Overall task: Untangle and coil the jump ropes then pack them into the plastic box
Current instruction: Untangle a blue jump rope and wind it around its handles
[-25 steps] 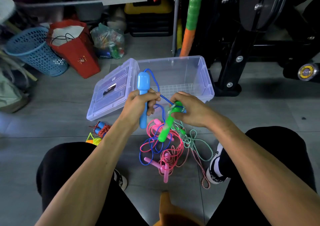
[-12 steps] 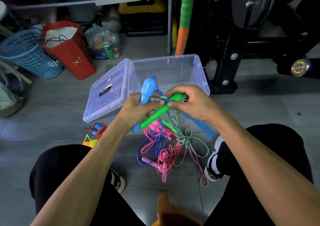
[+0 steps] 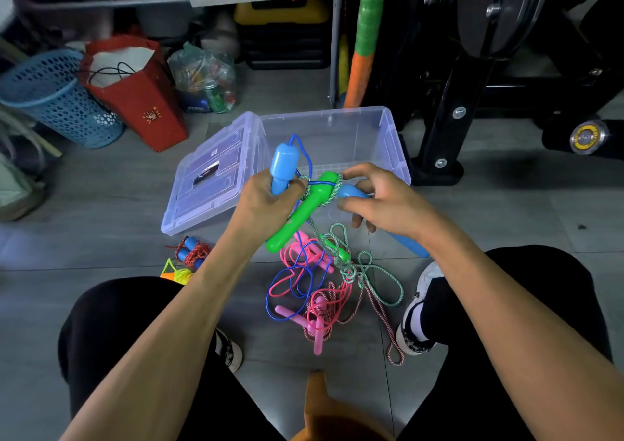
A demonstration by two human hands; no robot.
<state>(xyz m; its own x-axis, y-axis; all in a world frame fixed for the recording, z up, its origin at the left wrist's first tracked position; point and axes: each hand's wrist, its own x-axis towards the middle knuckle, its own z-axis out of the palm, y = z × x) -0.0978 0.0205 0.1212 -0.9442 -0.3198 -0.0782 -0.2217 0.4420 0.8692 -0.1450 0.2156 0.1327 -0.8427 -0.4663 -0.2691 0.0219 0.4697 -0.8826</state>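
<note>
My left hand grips a light blue jump rope handle that points up, and a green handle slants down from under its fingers. A green-white braided rope is wound round the green handle's top, with the thin blue cord crossing it. My right hand holds a second blue handle, its forefinger reaching toward the green handle's top. Both hands hover in front of the clear plastic box, which stands open. A tangle of pink, blue and braided ropes lies on the floor between my feet.
The box lid leans against the box's left side. A coiled red rope with blue handles and a yellow rope lie by my left knee. A blue basket, a red bag and black exercise equipment stand behind.
My right hand left the green handle's top and now holds the second blue handle. The left hand's blue handle tipped more upright, and the green handle stays slanted under it.
</note>
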